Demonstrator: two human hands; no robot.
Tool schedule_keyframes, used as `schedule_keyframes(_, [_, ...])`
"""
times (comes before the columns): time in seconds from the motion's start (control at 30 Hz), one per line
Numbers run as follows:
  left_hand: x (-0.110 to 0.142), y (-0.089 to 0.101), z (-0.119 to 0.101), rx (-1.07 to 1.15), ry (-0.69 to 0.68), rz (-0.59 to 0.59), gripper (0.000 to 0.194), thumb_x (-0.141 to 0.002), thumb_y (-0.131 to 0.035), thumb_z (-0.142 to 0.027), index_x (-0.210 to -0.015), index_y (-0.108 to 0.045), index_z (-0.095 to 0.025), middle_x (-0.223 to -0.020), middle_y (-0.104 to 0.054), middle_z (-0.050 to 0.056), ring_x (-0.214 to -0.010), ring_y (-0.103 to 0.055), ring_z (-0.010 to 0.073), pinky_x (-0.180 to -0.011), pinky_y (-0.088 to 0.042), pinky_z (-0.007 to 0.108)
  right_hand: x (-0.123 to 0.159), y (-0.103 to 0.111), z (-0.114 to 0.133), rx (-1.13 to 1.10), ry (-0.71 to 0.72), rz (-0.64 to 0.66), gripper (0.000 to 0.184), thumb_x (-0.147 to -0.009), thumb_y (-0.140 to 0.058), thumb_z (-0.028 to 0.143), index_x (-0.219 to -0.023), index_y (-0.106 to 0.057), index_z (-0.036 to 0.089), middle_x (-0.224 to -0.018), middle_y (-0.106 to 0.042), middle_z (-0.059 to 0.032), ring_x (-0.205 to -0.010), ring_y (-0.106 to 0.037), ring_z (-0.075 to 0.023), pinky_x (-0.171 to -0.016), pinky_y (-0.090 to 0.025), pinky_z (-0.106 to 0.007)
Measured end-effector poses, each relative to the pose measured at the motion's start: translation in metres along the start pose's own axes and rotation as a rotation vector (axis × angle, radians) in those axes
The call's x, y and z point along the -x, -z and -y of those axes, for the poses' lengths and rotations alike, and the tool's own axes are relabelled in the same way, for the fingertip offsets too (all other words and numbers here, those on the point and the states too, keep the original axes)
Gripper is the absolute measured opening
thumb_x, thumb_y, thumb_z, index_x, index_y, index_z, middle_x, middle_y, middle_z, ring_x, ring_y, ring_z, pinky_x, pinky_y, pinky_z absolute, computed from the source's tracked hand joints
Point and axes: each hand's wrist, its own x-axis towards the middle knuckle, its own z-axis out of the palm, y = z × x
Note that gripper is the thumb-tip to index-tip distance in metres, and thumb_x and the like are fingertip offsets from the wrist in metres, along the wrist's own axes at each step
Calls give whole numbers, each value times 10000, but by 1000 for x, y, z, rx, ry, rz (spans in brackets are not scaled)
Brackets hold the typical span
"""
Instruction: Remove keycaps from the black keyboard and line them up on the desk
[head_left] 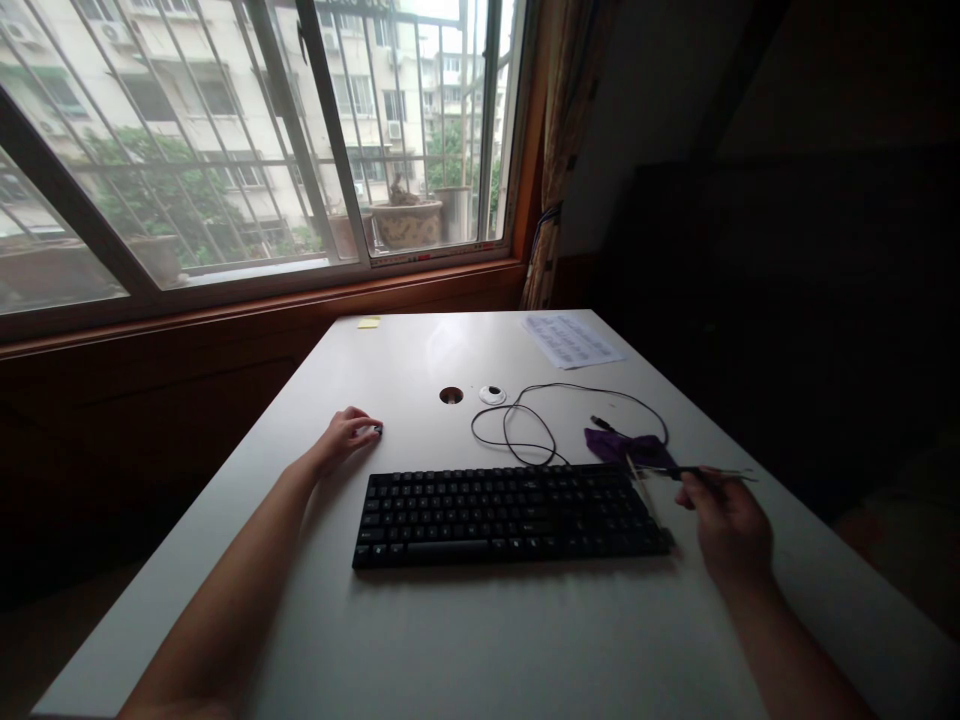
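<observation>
A black keyboard (480,515) lies flat on the white table. Off its upper left corner, my left hand (349,438) rests on the tabletop, thumb and fingers closed on a small dark piece (379,430) that resembles a keycap. My right hand (727,520) is beyond the keyboard's right end, closed around a thin tool (682,472) with a dark handle and slender metal ends; its exact kind is unclear. A thin pale stick (643,490) slants across the keyboard's right end. Behind that end lies a crumpled purple cloth (607,445).
The keyboard's black cable (536,388) loops over the table behind it, its USB plug (600,424) near the cloth. A round hole (451,396) and its white cover (492,395) are further back. Printed sheets (574,340) and yellow sticky notes (368,323) lie at the far edge.
</observation>
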Motion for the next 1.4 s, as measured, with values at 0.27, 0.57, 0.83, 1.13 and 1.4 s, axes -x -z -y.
schedule_keyframes(0.27, [4, -2, -3, 93, 52, -49, 382, -790, -656, -519, -1041, -732, -241, -1036, -594, 78, -860, -567, 208, -754, -508, 327, -1, 1, -5, 17, 3, -19, 314, -783, -671, 458, -949, -613, 198, -699, -607, -36, -698, -579, -219, -710, -452, -364])
schedule_keyframes(0.57, [2, 2, -9, 145, 61, -59, 309, -798, -651, -471, -929, -757, -212, -975, -618, 80, -862, -589, 216, -722, -502, 321, -1, -1, -7, -28, -1, -13, 339, -769, -682, 464, -944, -614, 182, -700, -599, -30, -679, -567, -200, -692, -456, -347])
schedule_keyframes(0.83, [3, 4, -12, 176, 59, -48, 329, -818, -628, -500, -959, -746, -227, -1014, -613, 82, -943, -591, 227, -759, -513, 323, 0, -1, -2, -22, 2, 2, 353, -755, -685, 473, -935, -610, 178, -686, -594, -28, -663, -567, -200, -674, -468, -341])
schedule_keyframes(1.13, [2, 1, -8, 125, 71, -62, 381, -801, -634, -530, -1018, -741, -236, -1018, -622, 82, -911, -584, 229, -744, -505, 328, 1, -1, 0, 1, -33, 13, 351, -764, -679, 463, -961, -606, 182, -694, -601, -41, -679, -579, -224, -690, -476, -368])
schedule_keyframes(1.4, [3, 0, -9, 113, 69, -72, 363, -808, -628, -520, -1002, -748, -237, -1014, -628, 82, -909, -582, 225, -739, -499, 317, 3, 0, 5, 26, -13, 25, 336, -776, -663, 469, -935, -613, 178, -697, -595, -42, -688, -577, -221, -695, -470, -357])
